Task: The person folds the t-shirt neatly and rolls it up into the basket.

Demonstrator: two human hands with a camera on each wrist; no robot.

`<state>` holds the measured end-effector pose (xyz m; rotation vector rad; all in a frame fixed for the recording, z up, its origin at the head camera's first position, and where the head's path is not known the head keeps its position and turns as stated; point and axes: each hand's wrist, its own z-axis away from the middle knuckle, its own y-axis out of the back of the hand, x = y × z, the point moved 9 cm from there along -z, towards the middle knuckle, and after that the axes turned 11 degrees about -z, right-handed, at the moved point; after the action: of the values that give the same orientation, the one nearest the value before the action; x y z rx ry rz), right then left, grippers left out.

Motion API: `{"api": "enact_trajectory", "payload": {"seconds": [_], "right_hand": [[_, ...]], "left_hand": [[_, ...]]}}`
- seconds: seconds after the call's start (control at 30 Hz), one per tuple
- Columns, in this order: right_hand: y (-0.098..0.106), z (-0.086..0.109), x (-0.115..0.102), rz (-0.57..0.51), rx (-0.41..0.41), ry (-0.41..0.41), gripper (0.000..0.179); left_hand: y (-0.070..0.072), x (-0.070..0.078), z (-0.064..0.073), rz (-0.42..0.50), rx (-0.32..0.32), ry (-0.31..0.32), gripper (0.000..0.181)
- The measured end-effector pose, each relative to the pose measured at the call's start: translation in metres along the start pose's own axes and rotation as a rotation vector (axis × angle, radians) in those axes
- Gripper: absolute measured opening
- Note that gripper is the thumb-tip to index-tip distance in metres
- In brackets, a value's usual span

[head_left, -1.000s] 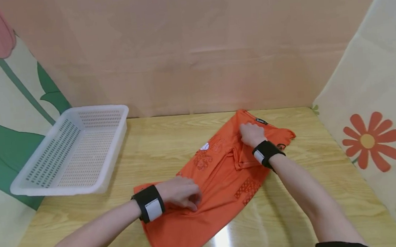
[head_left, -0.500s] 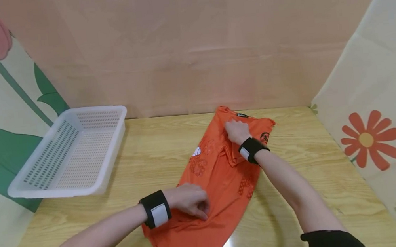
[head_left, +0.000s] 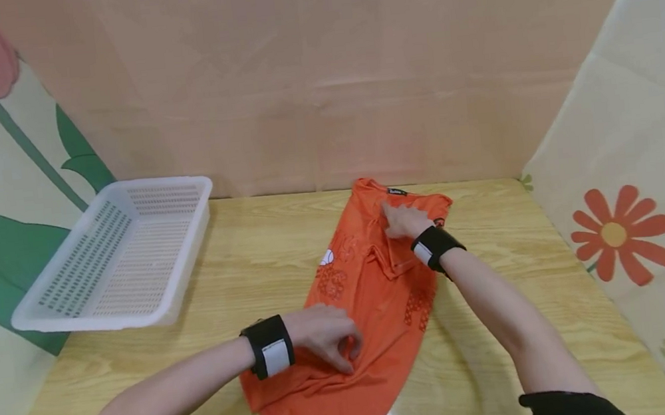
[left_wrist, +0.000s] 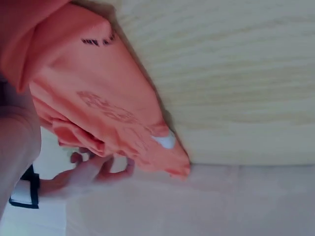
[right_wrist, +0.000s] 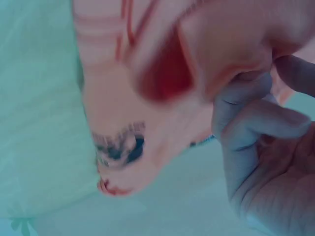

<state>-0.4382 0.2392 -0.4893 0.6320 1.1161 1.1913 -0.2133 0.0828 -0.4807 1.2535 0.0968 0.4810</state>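
Observation:
An orange garment (head_left: 327,402) with a dark label at its far end and printed patterns lies slanting across the table. My left hand (head_left: 327,338) pinches its near part between thumb and curled fingers, and creases run out from there. Toward the label end, my right hand (head_left: 406,219) holds the cloth between thumb and fingertips; a fold hangs just below it. The right wrist view shows the right hand's fingers (right_wrist: 256,115) bent at the raised cloth, with a dark logo print beyond. In the left wrist view a fold of the garment (left_wrist: 74,64) hides most of the left hand.
A white perforated basket (head_left: 190,261) stands at the table's back left. A plain pinkish backdrop (head_left: 308,83) rises behind the wooden table (head_left: 528,242), with flower-printed cloths at both sides, the right one (head_left: 610,160) beside the table's edge.
Both hands and the garment's far end shifted left, and the garment turned more lengthwise. The left hand went slightly right and nearer. The right hand's fingers are now less tightly curled.

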Motion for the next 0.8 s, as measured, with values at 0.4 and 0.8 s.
{"api": "enact_trajectory", "payload": {"seconds": [0.4,0.8], "right_hand": [[-0.003,-0.014,-0.027,-0.009,0.17,0.067,0.01],[-0.009,-0.022,-0.057,0.015,0.166,0.135,0.01]], "left_hand": [[-0.007,0.015,-0.018,0.211,-0.004,-0.088,0.013],[-0.008,0.023,-0.032,0.391,0.135,-0.015,0.012]]}}
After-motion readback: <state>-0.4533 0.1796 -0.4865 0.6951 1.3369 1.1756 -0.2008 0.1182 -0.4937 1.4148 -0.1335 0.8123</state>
